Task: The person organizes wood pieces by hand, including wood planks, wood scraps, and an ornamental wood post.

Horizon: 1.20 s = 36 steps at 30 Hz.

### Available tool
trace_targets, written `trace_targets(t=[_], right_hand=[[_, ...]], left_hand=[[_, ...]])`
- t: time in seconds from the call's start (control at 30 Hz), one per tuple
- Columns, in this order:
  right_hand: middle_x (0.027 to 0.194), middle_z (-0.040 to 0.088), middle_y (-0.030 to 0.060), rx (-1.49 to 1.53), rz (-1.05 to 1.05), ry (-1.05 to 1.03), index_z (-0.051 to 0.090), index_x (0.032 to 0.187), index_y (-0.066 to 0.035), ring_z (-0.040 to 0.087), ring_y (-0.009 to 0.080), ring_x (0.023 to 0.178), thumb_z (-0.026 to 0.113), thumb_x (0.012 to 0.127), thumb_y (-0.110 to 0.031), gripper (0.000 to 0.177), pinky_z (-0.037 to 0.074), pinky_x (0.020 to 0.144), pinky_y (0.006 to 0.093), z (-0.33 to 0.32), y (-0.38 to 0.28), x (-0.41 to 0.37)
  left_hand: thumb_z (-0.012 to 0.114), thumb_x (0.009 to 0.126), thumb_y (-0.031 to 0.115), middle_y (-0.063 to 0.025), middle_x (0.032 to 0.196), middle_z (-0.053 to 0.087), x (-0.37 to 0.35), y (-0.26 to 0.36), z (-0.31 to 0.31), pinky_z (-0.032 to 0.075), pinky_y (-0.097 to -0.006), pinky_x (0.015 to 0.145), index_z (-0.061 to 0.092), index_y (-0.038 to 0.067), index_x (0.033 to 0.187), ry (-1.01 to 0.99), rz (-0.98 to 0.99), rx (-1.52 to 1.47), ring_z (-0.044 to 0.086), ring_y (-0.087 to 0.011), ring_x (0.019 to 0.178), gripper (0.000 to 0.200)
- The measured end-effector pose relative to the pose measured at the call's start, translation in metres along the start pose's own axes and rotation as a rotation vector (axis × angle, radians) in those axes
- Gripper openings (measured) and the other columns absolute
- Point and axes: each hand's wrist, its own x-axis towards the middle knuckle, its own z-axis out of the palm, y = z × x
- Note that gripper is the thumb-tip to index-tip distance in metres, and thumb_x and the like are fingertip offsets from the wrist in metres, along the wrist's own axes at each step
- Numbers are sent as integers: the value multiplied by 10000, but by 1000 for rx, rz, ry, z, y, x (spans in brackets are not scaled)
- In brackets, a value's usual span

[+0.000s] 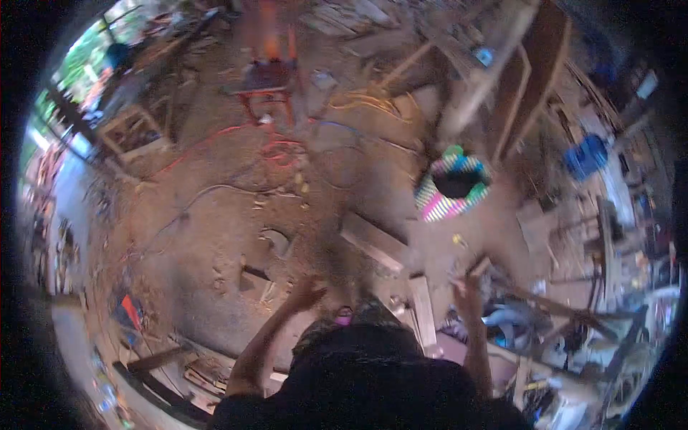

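My left hand hangs over the dirt floor left of my body, fingers stretched out and nothing seen in them. Nearest to it are a short wooden block and a curved piece of wood. On the other side, my right hand is out in front of me, smeared by motion, so its grip does not show. A long wooden beam lies on the ground between the hands. Close to my right hand is a narrow board.
A striped, colourful woven basket stands ahead on the right. Farther off are a red stool-like stand, an orange-yellow cord and a red coiled hose or cable. A wooden frame sits left, a blue container right.
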Motion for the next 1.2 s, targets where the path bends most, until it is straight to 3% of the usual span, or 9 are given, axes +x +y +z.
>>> trace_targets(t=[0.27,0.43,0.57,0.8,0.87,0.93,1.03,1.1,1.2], right_hand=[[1014,592,196,392,98,-669,588,1081,-63,576,341,917,619,819,-320,368,466,799,426,108,-34,121],[1383,324,245,72,463,-537,286,1417,-180,324,448,1232,616,803,-503,769,329,937,604,128,-60,242],[1447,153,279,158,322,-399,196,1456,-207,219,490,1292,600,771,-596,885,254,1019,588,158,-62,372],[1449,180,299,155,-126,-460,173,1457,-131,137,484,1338,594,769,-600,933,126,1079,562,242,-159,589],[1456,189,279,196,-150,-525,164,1458,-126,136,480,1342,592,774,-590,931,123,1082,561,242,-236,650],[1462,197,259,238,-180,-593,154,1460,-120,134,475,1346,591,779,-580,930,121,1085,559,260,-302,691],[1467,214,231,-637,-843,253,130,1463,-117,126,462,1354,570,811,-547,897,109,1089,568,318,-381,746],[1466,226,225,691,-502,-529,159,1459,-110,148,470,1346,538,859,-464,793,109,1102,543,374,-434,780],[1454,257,221,416,-587,-526,255,1435,-114,218,429,1344,519,886,-378,663,169,1104,501,454,-507,829]], left_hand=[[688,784,387,-216,1197,522,19,-42,-68,408,-451,922,486,54,1215,-161,-285,-91,500,-369,1108,581],[696,732,522,-316,1434,125,102,-32,-153,203,-539,1059,143,113,1443,551,-488,51,150,-509,1311,988],[661,744,568,-352,1414,127,158,-118,-204,192,-526,1066,130,113,1452,486,-621,420,162,-493,1316,996],[673,784,446,-242,1439,200,193,-56,-338,215,-610,1018,251,217,1430,820,-1007,-599,180,-451,1320,806],[722,739,304,-188,1439,237,160,-202,-298,237,-627,1003,373,233,1384,374,-674,226,223,-416,1311,737],[718,710,220,-145,1445,255,172,-238,-316,289,-603,980,450,253,1342,651,-775,-240,338,-350,1257,686],[678,776,271,-154,1424,313,208,-203,-432,312,-508,1000,417,180,1368,504,-937,-239,393,-286,1235,653],[655,802,321,-164,1395,354,203,-369,-402,342,-464,981,418,121,1357,597,-748,-328,434,-272,1192,636],[615,836,415,-175,1321,433,269,-425,-539,391,-397,945,419,20,1329,661,-652,-582,483,-255,1136,661]])
